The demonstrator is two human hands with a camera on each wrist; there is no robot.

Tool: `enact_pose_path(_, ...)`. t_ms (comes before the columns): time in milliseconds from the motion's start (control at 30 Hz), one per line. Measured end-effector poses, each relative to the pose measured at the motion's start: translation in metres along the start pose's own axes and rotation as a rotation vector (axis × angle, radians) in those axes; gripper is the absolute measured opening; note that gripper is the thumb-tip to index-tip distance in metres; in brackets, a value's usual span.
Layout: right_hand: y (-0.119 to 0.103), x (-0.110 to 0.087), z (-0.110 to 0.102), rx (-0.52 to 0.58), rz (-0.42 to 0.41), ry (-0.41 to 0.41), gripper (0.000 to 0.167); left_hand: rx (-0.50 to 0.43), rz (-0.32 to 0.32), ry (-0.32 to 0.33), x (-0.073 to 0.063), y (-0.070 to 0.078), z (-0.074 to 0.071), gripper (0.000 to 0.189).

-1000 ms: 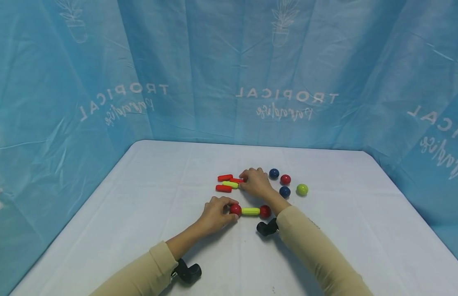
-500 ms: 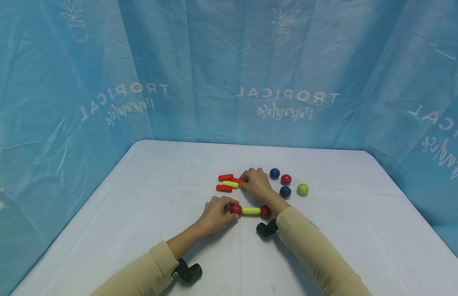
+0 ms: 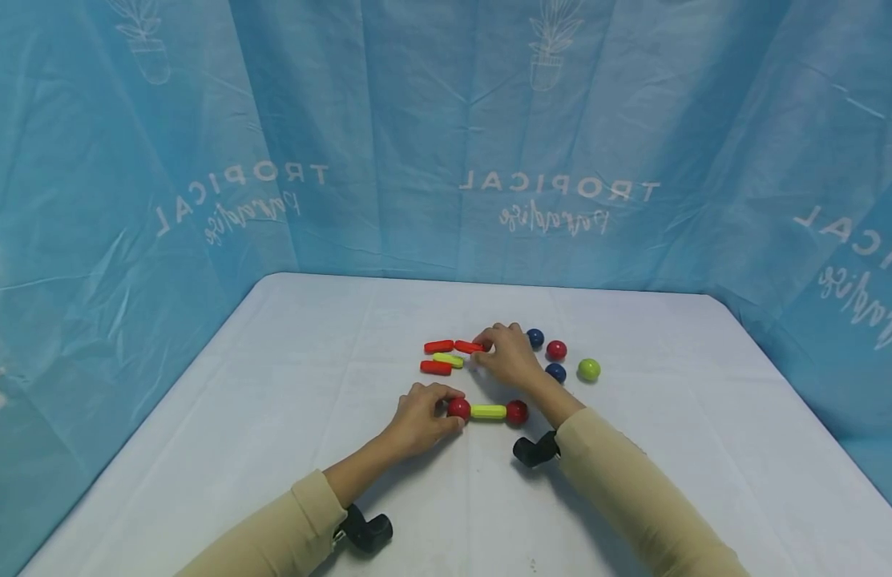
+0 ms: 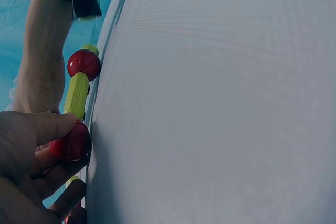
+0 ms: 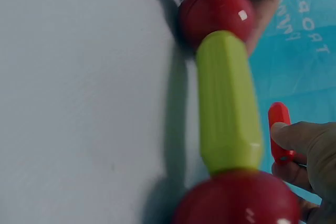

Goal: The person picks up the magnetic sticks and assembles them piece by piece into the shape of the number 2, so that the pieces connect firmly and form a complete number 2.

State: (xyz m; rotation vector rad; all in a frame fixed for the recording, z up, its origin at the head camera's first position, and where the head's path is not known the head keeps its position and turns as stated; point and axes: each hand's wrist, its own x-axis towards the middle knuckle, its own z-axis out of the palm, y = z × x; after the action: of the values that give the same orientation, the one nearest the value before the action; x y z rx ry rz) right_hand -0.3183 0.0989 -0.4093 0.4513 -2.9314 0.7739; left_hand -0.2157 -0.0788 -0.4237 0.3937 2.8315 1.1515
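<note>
Looks like a curtained-off workspace; cannot be pinned down further. Has a white tabletop (image 3: 330, 344) beneath the hands (image 3: 420, 421) (image 3: 512, 358), with blue sheeting (image 3: 417, 104), printed in mirrored lettering (image 3: 559, 184), hung beyond and to both sides.

The head view is the farthest and widest, looking forward and down over the left hand (image 3: 419, 422), the right hand (image 3: 508, 357), the white bench (image 3: 345, 328) and the blue curtain (image 3: 417, 120) beyond. The left wrist view sits close, rolled sideways so the bench fills its right side, peering along the yellow rod (image 4: 77, 95) toward the opposite forearm (image 4: 44, 51). The right wrist view, rolled with the bench on its left, is nearest that rod. All three share it and its red balls (image 5: 216, 17).
</note>
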Motion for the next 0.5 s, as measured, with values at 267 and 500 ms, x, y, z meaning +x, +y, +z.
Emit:
enact_pose_path(267,0.006,-0.026,-0.022,0.093,0.035,0.060,0.027,-0.007,-0.017,-0.015,0.000,0.000,-0.001,0.038)
enact_pose_path(500,0.016,-0.057,-0.034,0.118,0.053,0.112,0.026,-0.006,-0.023,-0.012,0.000,0.000,0.000,0.038)
